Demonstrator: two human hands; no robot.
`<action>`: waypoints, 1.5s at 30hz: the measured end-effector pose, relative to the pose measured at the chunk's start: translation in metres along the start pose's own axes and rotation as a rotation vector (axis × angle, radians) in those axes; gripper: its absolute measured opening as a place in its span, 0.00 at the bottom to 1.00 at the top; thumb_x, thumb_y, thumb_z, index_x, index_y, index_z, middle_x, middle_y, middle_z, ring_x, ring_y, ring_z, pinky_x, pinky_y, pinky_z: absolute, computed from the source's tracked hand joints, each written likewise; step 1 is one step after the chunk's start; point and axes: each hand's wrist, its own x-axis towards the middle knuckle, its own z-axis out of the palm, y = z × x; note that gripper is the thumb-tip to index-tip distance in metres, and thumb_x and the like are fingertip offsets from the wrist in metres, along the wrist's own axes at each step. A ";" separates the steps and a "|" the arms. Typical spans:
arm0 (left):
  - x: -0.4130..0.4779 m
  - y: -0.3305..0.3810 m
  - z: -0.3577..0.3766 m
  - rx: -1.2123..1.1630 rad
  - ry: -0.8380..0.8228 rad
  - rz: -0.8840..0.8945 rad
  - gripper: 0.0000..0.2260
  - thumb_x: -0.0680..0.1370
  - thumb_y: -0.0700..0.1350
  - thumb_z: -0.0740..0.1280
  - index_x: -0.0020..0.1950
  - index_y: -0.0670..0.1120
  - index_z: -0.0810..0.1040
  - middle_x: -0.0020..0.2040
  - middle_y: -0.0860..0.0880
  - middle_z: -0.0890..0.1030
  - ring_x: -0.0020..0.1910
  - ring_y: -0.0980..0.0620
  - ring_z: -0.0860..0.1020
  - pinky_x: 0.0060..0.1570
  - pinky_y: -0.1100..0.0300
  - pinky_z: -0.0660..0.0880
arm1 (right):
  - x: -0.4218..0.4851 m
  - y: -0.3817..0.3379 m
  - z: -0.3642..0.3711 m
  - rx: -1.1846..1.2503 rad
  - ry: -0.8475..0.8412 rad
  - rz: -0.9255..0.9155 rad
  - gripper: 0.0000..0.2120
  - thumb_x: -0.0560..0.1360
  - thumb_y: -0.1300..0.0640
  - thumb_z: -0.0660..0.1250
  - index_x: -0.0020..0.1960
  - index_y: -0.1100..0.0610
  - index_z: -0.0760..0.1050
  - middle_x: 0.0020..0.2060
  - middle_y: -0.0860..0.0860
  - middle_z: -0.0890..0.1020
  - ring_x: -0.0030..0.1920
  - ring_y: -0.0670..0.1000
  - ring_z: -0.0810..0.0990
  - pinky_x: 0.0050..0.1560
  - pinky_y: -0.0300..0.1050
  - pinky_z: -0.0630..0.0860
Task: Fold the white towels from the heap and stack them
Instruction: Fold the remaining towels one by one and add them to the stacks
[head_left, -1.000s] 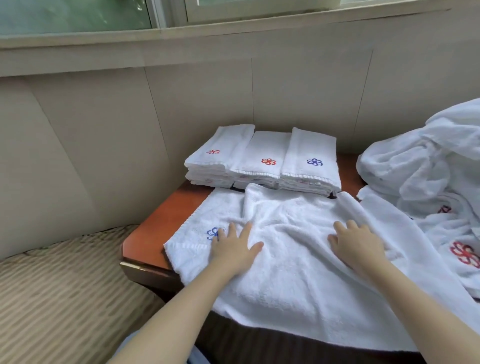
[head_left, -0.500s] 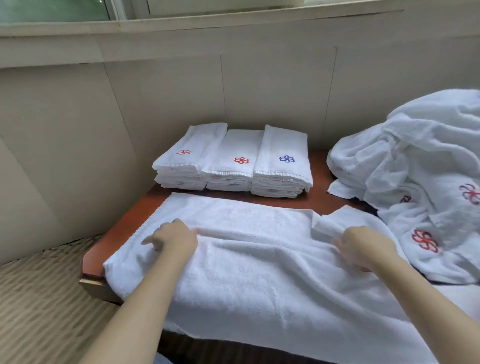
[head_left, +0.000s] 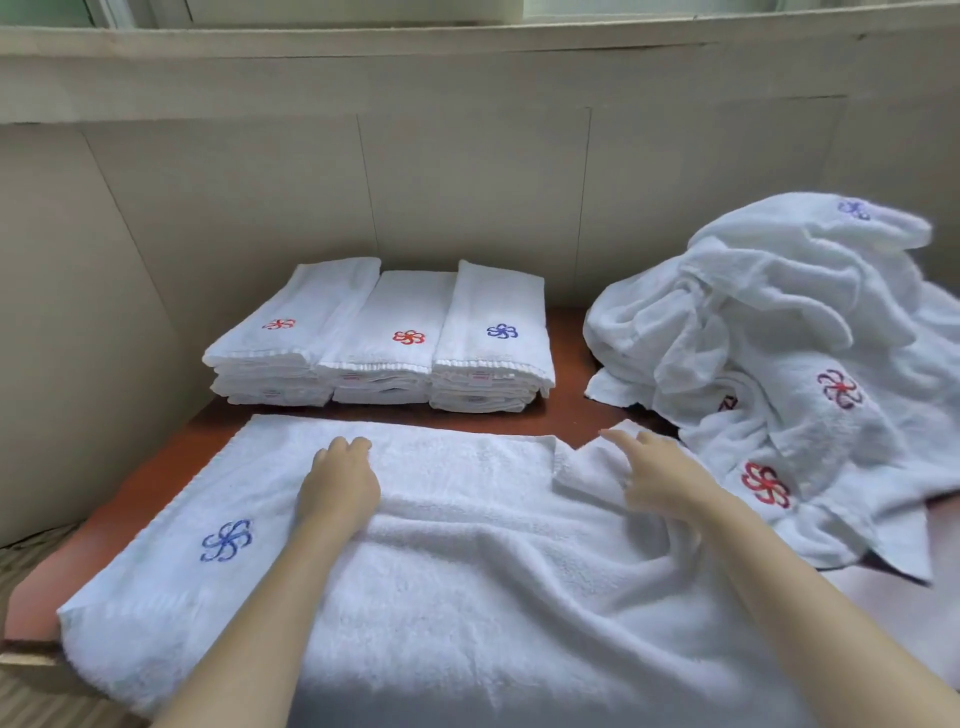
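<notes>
The towel in work (head_left: 467, 571) is laid out on the desk (head_left: 566, 327), just in front of the folded stacks (head_left: 384, 332), w/ its blue logo at the end front-left of the stacks. The left hand (head_left: 340, 488) is rested on it in front of the stacks, fingers curled at the far fold. Whether cloth is pinched under them can't be told. The right hand (head_left: 660, 478) is held loosely open front-right of the stacks. Its fingertips touch a loose corner flap (head_left: 587, 467) that isn't lined up w/ the far edge, and nothing is gripped.

Risks, as judged:
- **Skewed flap:** if it's left as is, the skew is likely carried into every later fold, and the bundle won't match the stacks.
- **Wrinkles:** those across the middle could be locked in unless smoothed first.
- **Overhang:** the near part appears to be draped past the desk edge, so the towel could be dragged off by its own weight once the hands are lifted.
- **Snagging:** the heap (head_left: 779, 338), right of the stacks, is spread close to the right hand, so a heap towel could be caught and pulled along.
</notes>
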 end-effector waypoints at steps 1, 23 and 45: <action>0.004 0.001 0.000 -0.009 -0.006 -0.019 0.22 0.80 0.38 0.51 0.74 0.49 0.62 0.67 0.47 0.69 0.61 0.45 0.70 0.52 0.52 0.72 | 0.001 -0.003 -0.002 -0.008 -0.012 0.023 0.34 0.70 0.59 0.57 0.74 0.43 0.56 0.63 0.52 0.70 0.62 0.56 0.69 0.54 0.47 0.69; 0.041 -0.039 -0.019 -0.362 0.270 -0.194 0.10 0.78 0.32 0.56 0.59 0.37 0.65 0.47 0.31 0.75 0.44 0.34 0.74 0.38 0.51 0.65 | 0.011 0.007 -0.030 0.386 0.747 0.221 0.14 0.70 0.71 0.60 0.56 0.66 0.68 0.44 0.69 0.78 0.47 0.67 0.76 0.40 0.51 0.64; 0.010 -0.074 -0.025 -0.094 0.096 -0.125 0.16 0.80 0.36 0.52 0.64 0.46 0.70 0.49 0.36 0.78 0.43 0.42 0.73 0.38 0.54 0.66 | -0.009 0.000 -0.003 0.780 0.523 0.433 0.04 0.75 0.65 0.55 0.49 0.60 0.62 0.38 0.56 0.72 0.45 0.61 0.72 0.42 0.49 0.62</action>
